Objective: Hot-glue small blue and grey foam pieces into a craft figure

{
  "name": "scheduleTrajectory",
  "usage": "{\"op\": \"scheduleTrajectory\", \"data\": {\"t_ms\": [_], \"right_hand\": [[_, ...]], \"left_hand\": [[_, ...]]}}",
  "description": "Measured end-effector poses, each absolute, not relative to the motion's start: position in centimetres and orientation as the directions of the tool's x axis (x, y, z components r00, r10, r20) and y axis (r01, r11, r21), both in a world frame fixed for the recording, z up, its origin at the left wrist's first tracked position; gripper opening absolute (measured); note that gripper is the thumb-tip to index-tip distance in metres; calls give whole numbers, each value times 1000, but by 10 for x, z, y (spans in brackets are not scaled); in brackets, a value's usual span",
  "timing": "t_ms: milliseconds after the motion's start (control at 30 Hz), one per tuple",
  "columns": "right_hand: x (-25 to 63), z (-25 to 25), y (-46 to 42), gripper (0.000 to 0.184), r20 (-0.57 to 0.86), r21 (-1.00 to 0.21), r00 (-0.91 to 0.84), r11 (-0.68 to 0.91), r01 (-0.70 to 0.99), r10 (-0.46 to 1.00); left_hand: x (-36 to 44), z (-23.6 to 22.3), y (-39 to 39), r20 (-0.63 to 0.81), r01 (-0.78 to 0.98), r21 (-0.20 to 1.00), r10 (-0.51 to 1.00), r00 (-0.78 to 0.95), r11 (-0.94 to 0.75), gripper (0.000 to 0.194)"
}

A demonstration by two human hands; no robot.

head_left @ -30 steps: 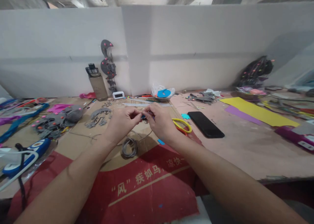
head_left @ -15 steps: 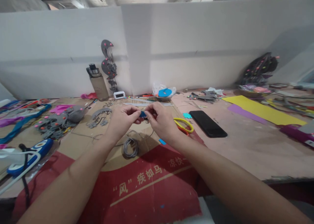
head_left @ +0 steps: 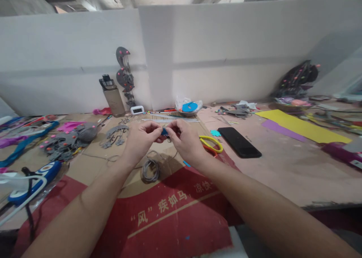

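Both hands meet above the cardboard, fingertips closed on a small dark blue piece [head_left: 164,131], perhaps felt or paper; its shape is mostly hidden. My left hand [head_left: 141,138] pinches its left side between thumb and forefinger. At its right side, my right hand [head_left: 183,138] pinches it the same way. Below them lies a loose coil of grey cord [head_left: 151,171], with strands trailing left and up toward the fingers. Scissors with yellow and orange handles [head_left: 212,144] rest beside my right wrist, partly covered by it. A bright blue scrap [head_left: 186,163] peeks out under my right forearm.
A black phone [head_left: 239,142] lies to the right, near yellow sheet material [head_left: 305,127]. Grey cut-outs with pink dots [head_left: 70,139] are piled left. A bottle [head_left: 113,99] stands by the wall; a blue power strip [head_left: 35,182] sits front left. Red-printed cardboard [head_left: 175,220] covers the front.
The hands keep the same pinch on the blue piece, with only very slight finger movement. The view has shifted a little; the things on the table stay where they were.
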State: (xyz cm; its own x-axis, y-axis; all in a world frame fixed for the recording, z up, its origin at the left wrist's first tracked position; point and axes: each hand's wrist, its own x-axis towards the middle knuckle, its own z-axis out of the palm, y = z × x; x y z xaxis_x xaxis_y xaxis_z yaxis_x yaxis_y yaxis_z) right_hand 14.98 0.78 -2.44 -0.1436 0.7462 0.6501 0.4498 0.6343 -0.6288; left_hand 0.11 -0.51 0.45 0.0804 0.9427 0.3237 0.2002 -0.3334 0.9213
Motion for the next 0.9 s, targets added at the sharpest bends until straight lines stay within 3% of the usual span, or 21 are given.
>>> {"op": "scheduleTrajectory", "data": {"t_ms": [333,567,700,900], "right_hand": [[148,-22,7,12,612,-693,-121,604,394,781],[153,-25,15,11,579,-726,-118,576,376,807],[154,-23,13,9,610,-660,-153,605,446,778],[152,-22,7,9,657,-557,-214,657,508,723]], "left_hand": [[2,4,-6,334,212,912,936,113,-351,21],[-6,4,4,176,82,975,944,278,-205,28],[-5,4,2,205,234,935,943,263,-268,33],[-3,6,-5,342,449,804,921,187,-390,21]]}}
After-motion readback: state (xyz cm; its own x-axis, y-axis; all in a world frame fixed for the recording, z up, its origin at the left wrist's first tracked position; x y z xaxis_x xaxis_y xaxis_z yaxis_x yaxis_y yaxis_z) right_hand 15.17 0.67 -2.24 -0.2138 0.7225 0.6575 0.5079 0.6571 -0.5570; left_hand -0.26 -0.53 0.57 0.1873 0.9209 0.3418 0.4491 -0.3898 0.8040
